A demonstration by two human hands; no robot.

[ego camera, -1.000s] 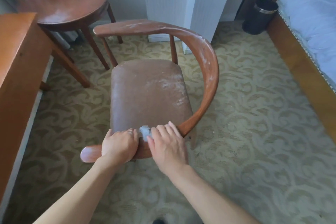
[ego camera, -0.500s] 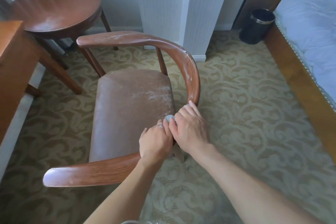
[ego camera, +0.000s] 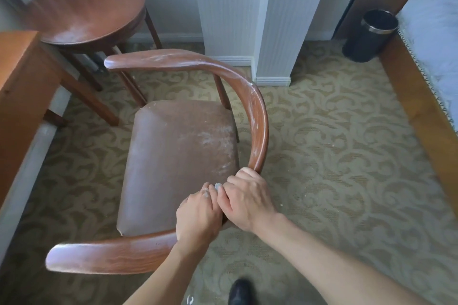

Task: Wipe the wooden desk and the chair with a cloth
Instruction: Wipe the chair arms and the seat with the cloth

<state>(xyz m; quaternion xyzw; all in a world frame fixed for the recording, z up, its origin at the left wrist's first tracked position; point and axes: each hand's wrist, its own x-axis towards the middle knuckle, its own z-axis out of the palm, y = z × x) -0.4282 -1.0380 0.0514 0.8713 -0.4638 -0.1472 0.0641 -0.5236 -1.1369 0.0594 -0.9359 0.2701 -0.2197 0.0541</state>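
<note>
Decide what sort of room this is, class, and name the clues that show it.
Probably a hotel bedroom: a made bed with white bedding, a small black waste bin on patterned carpet, and a wooden desk with a chair.

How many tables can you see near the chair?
2: a round table at the top left, behind the chair, and a wooden desk along the left edge. Others may be out of view.
</note>
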